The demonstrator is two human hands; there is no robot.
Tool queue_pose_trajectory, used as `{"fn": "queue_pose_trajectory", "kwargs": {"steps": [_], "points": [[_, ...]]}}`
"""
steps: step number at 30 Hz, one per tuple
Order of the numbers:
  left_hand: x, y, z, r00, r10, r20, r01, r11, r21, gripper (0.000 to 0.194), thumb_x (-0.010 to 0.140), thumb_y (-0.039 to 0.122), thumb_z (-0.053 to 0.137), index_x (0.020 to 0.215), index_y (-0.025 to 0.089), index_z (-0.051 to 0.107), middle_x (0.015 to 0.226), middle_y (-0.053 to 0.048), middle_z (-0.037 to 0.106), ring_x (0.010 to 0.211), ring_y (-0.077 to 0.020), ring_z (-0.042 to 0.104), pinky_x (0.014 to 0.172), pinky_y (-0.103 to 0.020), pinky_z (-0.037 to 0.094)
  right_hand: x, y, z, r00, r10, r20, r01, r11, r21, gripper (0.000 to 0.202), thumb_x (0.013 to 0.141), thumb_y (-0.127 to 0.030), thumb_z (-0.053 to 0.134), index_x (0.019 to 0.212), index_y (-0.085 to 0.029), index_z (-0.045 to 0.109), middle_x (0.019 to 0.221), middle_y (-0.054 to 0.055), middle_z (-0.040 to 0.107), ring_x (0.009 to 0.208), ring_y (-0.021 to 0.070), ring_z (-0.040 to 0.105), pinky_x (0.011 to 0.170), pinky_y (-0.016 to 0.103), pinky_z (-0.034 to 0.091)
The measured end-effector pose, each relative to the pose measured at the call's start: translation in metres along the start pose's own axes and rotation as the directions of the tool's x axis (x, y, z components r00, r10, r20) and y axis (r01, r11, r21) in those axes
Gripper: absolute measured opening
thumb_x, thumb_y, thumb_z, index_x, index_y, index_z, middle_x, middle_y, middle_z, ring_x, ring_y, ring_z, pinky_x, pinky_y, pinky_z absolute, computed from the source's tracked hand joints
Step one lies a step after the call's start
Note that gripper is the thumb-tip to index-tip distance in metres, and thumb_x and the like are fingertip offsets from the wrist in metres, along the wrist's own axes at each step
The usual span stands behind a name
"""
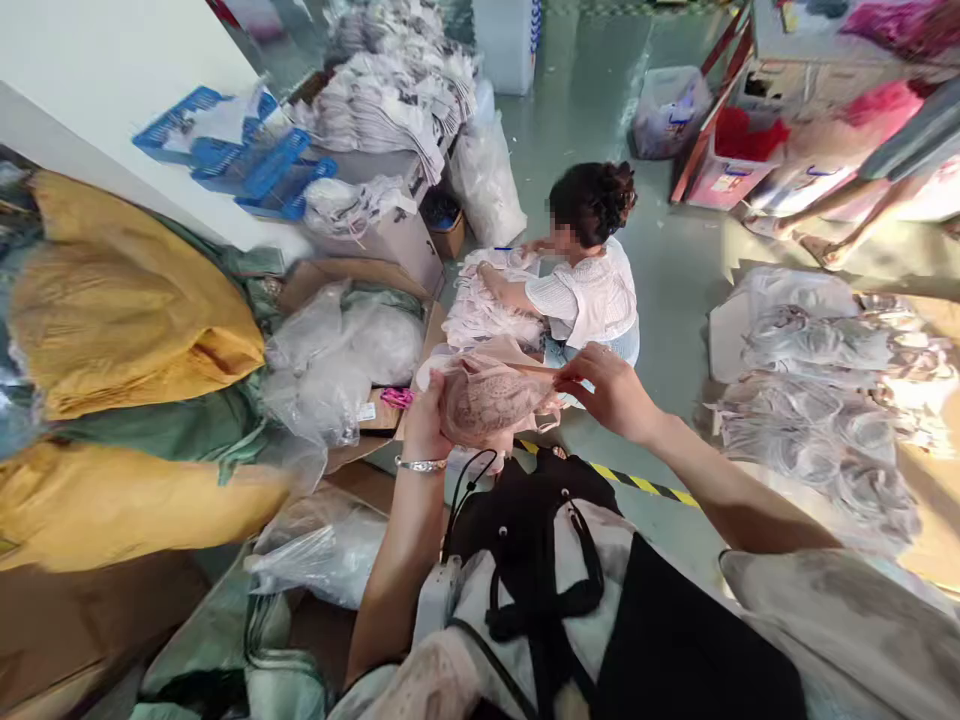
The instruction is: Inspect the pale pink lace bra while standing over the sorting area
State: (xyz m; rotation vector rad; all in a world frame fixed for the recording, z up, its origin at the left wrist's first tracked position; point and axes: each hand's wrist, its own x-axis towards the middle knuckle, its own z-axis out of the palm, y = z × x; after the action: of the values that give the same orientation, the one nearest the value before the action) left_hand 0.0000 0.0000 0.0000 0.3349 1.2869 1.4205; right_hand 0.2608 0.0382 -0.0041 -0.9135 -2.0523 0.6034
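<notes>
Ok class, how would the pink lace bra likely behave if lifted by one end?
The pink lace bra is probably light, since it looks like thin fabric. Its body looks rounded, so it may hold some shape. The narrow strip, drawn straight by the right hand, would likely droop once released.

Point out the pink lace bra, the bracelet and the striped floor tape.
Pink lace bra (491,402): head view, on its lace cup.
Bracelet (421,465): head view, on its band.
Striped floor tape (643,483): head view, along its visible stretch.
</notes>
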Motion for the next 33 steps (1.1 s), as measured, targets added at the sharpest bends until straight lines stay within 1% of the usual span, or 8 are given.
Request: {"fn": "queue_pose_trajectory", "kwargs": {"steps": [4,9,15,19,23,27,31,33], "points": [[-0.015,-0.008,0.024,0.987,0.087,0.136,-0.086,0.996,-0.011,0.057,0.050,0.058,0.093,0.087,0.018,0.077,0.092,-0.004,0.080,0.084,-0.0186,0.074,0.077,-0.027,0.060,0.002,0.007,0.021,0.963,0.266,-0.049,-0.261,0.961,0.094,0.011,0.088,-0.025,0.063,0.082,-0.019,0.069,0.078,0.005,0.073,0.067,0.0152,0.062,0.065,0.029,0.048],[-0.019,-0.013,0.032,0.985,0.070,0.157,-0.065,0.997,-0.037,0.053,0.048,0.050,0.096,0.088,0.020,0.077,0.092,-0.002,0.080,0.083,-0.0186,0.075,0.078,-0.028,0.060,0.008,0.008,0.035,0.869,0.485,-0.096,-0.453,0.859,0.239,0.013,0.082,-0.032,0.067,0.081,-0.019,0.069,0.072,0.002,0.071,0.066,0.0153,0.062,0.069,0.030,0.049],[-0.021,-0.016,0.028,0.976,-0.048,0.212,0.051,0.999,-0.011,0.058,0.046,0.040,0.099,0.094,0.018,0.077,0.099,-0.007,0.080,0.091,-0.0225,0.075,0.084,-0.033,0.060,0.017,0.004,0.041,0.733,0.660,-0.168,-0.554,0.721,0.416,0.020,0.076,-0.038,0.069,0.081,-0.020,0.063,0.062,-0.001,0.064,0.061,0.0167,0.061,0.064,0.032,0.049],[-0.020,-0.020,0.028,0.966,-0.070,0.251,0.070,0.998,0.009,0.057,0.046,0.035,0.099,0.095,0.017,0.077,0.100,-0.007,0.080,0.095,-0.0224,0.074,0.086,-0.031,0.060,0.024,0.005,0.042,0.710,0.686,-0.163,-0.530,0.672,0.518,0.020,0.074,-0.038,0.069,0.081,-0.021,0.060,0.058,-0.003,0.060,0.059,0.0165,0.062,0.062,0.032,0.050],[-0.012,-0.018,0.018,0.977,-0.031,0.213,0.037,0.999,-0.025,0.058,0.052,0.046,0.096,0.099,0.018,0.076,0.101,-0.006,0.079,0.104,-0.0243,0.073,0.093,-0.033,0.059,0.029,0.019,0.030,0.720,0.617,-0.316,-0.462,0.767,0.445,0.016,0.076,-0.034,0.067,0.083,-0.021,0.061,0.068,-0.001,0.063,0.065,0.0151,0.061,0.066,0.032,0.052],[-0.016,-0.009,0.011,0.956,-0.006,0.293,-0.001,1.000,0.022,0.055,0.057,0.049,0.093,0.099,0.017,0.077,0.101,-0.008,0.079,0.103,-0.0261,0.073,0.092,-0.035,0.059,0.029,0.027,0.011,0.828,0.381,-0.411,-0.316,0.923,0.219,0.021,0.080,-0.032,0.068,0.098,-0.022,0.064,0.107,0.007,0.070,0.097,0.0210,0.065,0.085,0.040,0.055],[-0.031,0.000,0.018,0.888,0.036,0.458,-0.093,0.990,0.102,0.041,0.066,0.032,0.090,0.102,0.018,0.078,0.111,-0.008,0.076,0.107,-0.0258,0.071,0.092,-0.034,0.059,0.026,0.003,-0.002,0.979,0.139,-0.146,-0.106,0.971,0.214,0.033,0.098,-0.049,0.051,0.112,-0.022,0.064,0.116,0.011,0.068,0.107,0.0223,0.063,0.092,0.041,0.052],[-0.036,0.001,0.024,0.875,0.051,0.481,-0.127,0.984,0.127,0.038,0.068,0.028,0.087,0.104,0.019,0.079,0.110,-0.008,0.077,0.106,-0.0257,0.071,0.091,-0.034,0.059,0.025,-0.013,-0.004,0.996,0.008,0.086,-0.037,0.939,0.341,0.049,0.102,-0.058,0.034,0.113,-0.021,0.064,0.108,0.011,0.069,0.101,0.0211,0.064,0.092,0.040,0.050]]}}
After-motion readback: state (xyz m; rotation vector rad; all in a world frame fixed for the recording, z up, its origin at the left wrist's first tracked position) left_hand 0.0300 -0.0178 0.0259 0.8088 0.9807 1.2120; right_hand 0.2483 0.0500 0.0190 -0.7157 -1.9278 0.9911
